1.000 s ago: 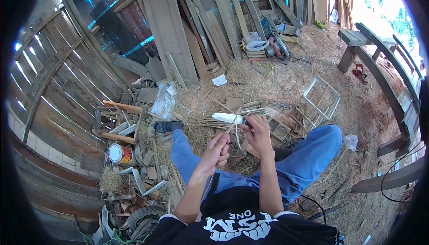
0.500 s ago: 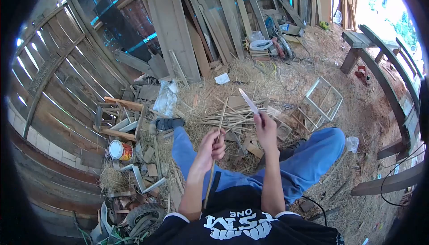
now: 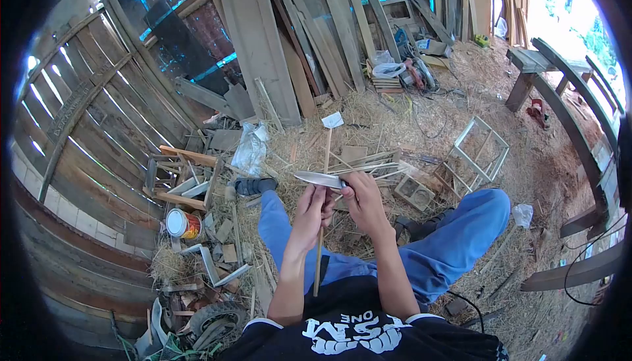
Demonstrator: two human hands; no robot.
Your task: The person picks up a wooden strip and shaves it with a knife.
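A thin wooden stick runs lengthwise through my left hand, whose fingers are wrapped round it. Its lower end reaches down over my lap and its far end points at the floor ahead. In my right hand is a knife, its handle inside the closed fingers. The blade points left and lies across the stick, just above my left fingers; whether its edge touches the wood I cannot tell. Beyond the hands, several thin sticks are piled on the straw-strewn floor.
My legs are spread either side of the hands. A white frame lies to the right, near a curved wooden bench. At the left are a small wooden frame and a paint can. Boards lean against the back wall.
The knife, raised and apart from the stick half a second ago, has swung left and down across it. The stick now stands more upright. Earlier, a thin strip hung near the blade.
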